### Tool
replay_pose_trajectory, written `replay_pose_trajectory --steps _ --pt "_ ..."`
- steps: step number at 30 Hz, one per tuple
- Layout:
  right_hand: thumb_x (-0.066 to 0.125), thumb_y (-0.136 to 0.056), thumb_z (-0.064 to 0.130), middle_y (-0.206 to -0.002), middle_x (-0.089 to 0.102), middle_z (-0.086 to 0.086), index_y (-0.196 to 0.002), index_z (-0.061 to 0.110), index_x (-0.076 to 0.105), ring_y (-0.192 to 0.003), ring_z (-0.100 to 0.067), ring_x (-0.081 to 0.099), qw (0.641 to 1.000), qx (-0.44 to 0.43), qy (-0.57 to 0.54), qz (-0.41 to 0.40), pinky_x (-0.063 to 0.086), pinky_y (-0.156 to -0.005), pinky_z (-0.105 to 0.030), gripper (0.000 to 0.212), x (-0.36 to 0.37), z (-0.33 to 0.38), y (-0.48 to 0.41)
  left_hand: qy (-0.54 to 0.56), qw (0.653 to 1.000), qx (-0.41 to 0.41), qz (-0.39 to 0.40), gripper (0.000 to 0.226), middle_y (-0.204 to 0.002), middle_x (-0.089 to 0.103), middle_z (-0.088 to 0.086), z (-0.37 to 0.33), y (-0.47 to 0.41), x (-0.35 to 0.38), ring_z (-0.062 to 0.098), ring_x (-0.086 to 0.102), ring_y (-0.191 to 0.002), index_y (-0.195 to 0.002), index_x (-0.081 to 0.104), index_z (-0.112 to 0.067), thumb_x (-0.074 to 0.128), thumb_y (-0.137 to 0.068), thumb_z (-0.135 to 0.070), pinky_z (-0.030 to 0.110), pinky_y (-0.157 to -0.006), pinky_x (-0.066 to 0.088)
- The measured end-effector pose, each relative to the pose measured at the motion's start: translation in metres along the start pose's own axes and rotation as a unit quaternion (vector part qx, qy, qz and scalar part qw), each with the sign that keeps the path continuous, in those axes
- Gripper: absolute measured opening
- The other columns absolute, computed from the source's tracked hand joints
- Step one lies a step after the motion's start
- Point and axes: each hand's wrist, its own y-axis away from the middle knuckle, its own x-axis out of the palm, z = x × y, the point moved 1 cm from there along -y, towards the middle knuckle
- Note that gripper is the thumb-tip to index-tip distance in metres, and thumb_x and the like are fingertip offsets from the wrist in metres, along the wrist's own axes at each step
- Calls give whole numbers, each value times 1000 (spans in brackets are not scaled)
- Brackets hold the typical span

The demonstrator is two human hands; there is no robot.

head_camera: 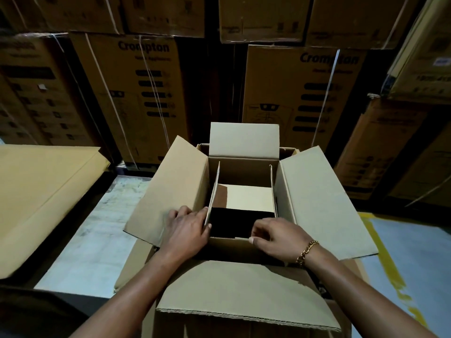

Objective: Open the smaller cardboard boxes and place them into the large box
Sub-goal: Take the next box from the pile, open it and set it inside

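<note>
The smaller box (244,191) is found directly ahead of both hands, centred between them, with its four top flaps folded outward. Its long axis is judged to run away from the person, as the longer flaps lie to left and right. It is positioned at the mouth of the large box (244,289), whose near flap projects towards the camera. Whether the smaller box is fully seated inside cannot be confirmed, as its lower walls are hidden.

The left hand (185,230) is placed at the near left corner, where it appears to pinch the upright inner panel between thumb and fingers. The right hand (275,235) is curled over the near wall, and the rim is pinched at its fingertips. A bracelet (306,252) is noted on that wrist. Both hands are equally near.

The opening step is judged complete. A straight downward press remains, with the flaps at risk of catching.

Flat cardboard sheets (36,191) are stacked to the left, and printed cartons (136,93) behind.
</note>
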Motion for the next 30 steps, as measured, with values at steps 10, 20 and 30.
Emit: replay_pose_trajectory --steps 10,20,30 --pt "54 -91 47 -116 70 -4 -118 22 64 -110 -25 64 949 113 289 57 35 -106 -44 38 -8 -12 -72 -1 999 -12 34 75 -145 54 4 1 -61 5 24 45 -132 -160 16 -17 53 -97 -35 43 -111 32" --pt "72 -80 55 -147 45 -11 -150 15 31 -133 -34 47 920 203 307 134 38 -103 -44 91 34 -62 -162 142 984 -64 82 85 -121 64 15 -15 -128 18 31 65 -102 -162 -4 -14 52 -97 -16 45 -90 53" --pt "59 -79 37 -120 67 -4 -118 25 66 -110 -27 65 953 178 223 105 54 -83 -36 42 -17 -81 -194 156 983 -68 65 89 -103 59 2 -7 -125 31 15 53 -75 -161 -10 -18 54 -98 -12 30 -69 47"
